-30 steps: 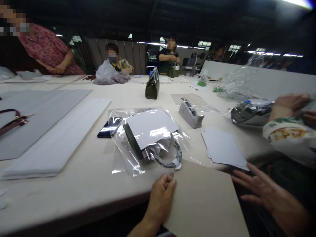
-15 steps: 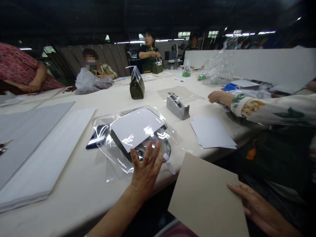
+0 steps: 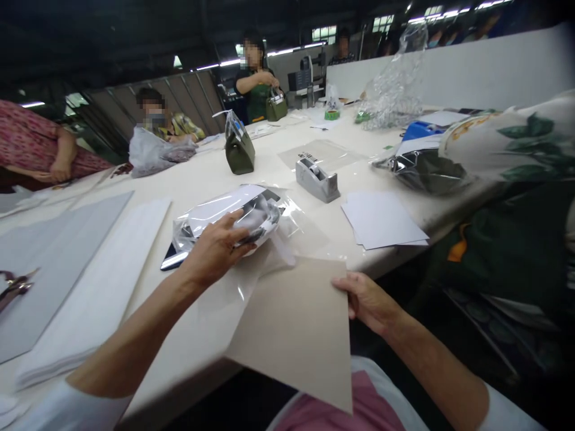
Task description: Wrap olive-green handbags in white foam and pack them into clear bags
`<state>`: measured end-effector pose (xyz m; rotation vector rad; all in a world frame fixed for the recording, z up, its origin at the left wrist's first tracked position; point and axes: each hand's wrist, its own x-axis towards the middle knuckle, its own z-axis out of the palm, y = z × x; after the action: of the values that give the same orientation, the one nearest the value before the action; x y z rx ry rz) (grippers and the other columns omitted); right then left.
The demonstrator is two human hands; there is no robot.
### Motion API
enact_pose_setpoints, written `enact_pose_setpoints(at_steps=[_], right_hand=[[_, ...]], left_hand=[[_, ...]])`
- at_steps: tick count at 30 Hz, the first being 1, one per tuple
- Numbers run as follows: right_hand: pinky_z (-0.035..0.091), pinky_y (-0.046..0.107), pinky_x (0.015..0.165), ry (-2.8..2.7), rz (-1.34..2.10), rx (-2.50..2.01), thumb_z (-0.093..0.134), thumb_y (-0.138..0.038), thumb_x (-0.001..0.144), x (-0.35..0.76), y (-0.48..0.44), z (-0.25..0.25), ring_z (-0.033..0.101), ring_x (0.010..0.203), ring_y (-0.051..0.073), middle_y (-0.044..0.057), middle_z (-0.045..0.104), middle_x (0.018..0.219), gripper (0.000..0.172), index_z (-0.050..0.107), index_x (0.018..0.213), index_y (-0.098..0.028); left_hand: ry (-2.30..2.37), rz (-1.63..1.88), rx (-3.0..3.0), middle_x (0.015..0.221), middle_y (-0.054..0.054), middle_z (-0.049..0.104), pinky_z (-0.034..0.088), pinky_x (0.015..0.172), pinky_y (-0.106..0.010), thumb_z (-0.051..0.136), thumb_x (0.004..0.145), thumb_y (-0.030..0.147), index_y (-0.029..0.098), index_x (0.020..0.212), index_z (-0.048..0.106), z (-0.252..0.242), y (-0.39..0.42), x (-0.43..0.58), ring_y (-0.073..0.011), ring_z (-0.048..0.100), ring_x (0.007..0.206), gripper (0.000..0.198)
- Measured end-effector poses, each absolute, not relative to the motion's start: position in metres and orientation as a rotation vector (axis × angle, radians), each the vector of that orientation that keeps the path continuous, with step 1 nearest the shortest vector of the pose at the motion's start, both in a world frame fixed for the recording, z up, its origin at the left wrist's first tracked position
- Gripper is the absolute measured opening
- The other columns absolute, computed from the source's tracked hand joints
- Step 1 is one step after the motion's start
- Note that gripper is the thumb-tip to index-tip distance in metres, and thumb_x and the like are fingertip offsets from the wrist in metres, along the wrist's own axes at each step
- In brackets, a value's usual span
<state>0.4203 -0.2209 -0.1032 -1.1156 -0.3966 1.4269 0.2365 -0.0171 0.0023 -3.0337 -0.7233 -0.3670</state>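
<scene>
A long pale bench (image 3: 278,170) runs away into a dim hall with a dark ceiling and strips of light, and several people work at its far end and left side. The left hand (image 3: 215,248) has its grip clamped over the top of a bagged handbag (image 3: 254,209), a dark bag with white paper wrapped in clear film, lifted at a tilt off the bench. The right hand (image 3: 366,299) has its grip pinched together on the right edge of a cardboard sheet (image 3: 291,326), thumb on top. The sheet lies just below the left grip, half on the bench edge and half over the lap. Just under the left grip a dark phone (image 3: 169,258) peeks out from beneath the film. Beyond that grip stand a grey tape dispenser (image 3: 317,179) and, farther off, an upright olive handbag (image 3: 239,154). Above the right grip lies a loose stack of white sheets (image 3: 381,218), and well left of both grips are a white paper pile (image 3: 99,287) and grey boards (image 3: 49,257). A co-worker's patterned sleeve (image 3: 507,143) fills the right edge, cut off by the frame. The right hand's fingers are hidden under the card, and the handbag's details blur behind glare.
</scene>
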Motion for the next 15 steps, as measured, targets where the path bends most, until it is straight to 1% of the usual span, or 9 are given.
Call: enact_pose_setpoints(at_steps=[3,6,8,10,12,15], right_hand=[[0.038,0.013,0.029,-0.384,1.420,-1.090,0.063,-0.027,0.069,0.416,-0.211,-0.091,0.048,0.036,0.006,-0.003,0.055,0.052,0.018,0.058,0.077,-0.011],[0.038,0.014,0.027,-0.419,1.525,-1.108,0.061,-0.024,0.070,0.412,-0.210,-0.084,0.047,0.033,0.007,-0.001,0.056,0.050,0.014,0.058,0.073,-0.010],[0.039,0.014,0.027,-0.381,1.503,-1.147,0.059,-0.020,0.070,0.411,-0.207,-0.082,0.048,0.035,0.008,0.000,0.056,0.051,0.010,0.057,0.071,-0.009],[0.044,0.015,0.031,-0.291,1.371,-1.172,0.057,-0.015,0.071,0.411,-0.203,-0.081,0.053,0.043,0.009,0.001,0.058,0.057,0.007,0.057,0.074,-0.010],[0.050,0.017,0.037,-0.202,1.216,-1.175,0.056,-0.013,0.072,0.410,-0.196,-0.081,0.055,0.050,0.009,0.001,0.059,0.063,0.005,0.056,0.076,-0.011],[0.056,0.025,0.047,-0.124,1.113,-1.171,0.056,-0.012,0.073,0.403,-0.185,-0.080,0.052,0.050,0.008,-0.001,0.056,0.062,0.004,0.052,0.073,-0.012]], left_hand=[[-0.733,-0.337,-3.045,0.132,-0.008,0.041,0.042,0.090,-0.039,0.051,0.082,0.035,0.020,0.088,0.063,0.004,-0.018,0.237,-0.0226,0.050,0.109,0.020],[-0.729,-0.283,-3.014,0.131,-0.009,0.042,0.042,0.089,-0.041,0.052,0.082,0.035,0.019,0.084,0.062,0.002,-0.021,0.239,-0.0248,0.047,0.114,0.020],[-0.732,-0.257,-2.996,0.131,-0.010,0.042,0.041,0.089,-0.042,0.053,0.082,0.035,0.018,0.083,0.061,0.001,-0.023,0.241,-0.0258,0.045,0.115,0.019],[-0.736,-0.234,-2.987,0.132,-0.010,0.041,0.041,0.089,-0.043,0.053,0.082,0.035,0.019,0.085,0.061,0.000,-0.025,0.241,-0.0261,0.045,0.115,0.019],[-0.733,-0.219,-2.979,0.133,-0.010,0.040,0.040,0.088,-0.044,0.052,0.083,0.035,0.019,0.088,0.061,-0.001,-0.027,0.242,-0.0260,0.046,0.114,0.019],[-0.714,-0.220,-2.961,0.133,-0.010,0.040,0.040,0.087,-0.044,0.052,0.083,0.036,0.020,0.091,0.061,-0.003,-0.028,0.242,-0.0265,0.046,0.114,0.020]])
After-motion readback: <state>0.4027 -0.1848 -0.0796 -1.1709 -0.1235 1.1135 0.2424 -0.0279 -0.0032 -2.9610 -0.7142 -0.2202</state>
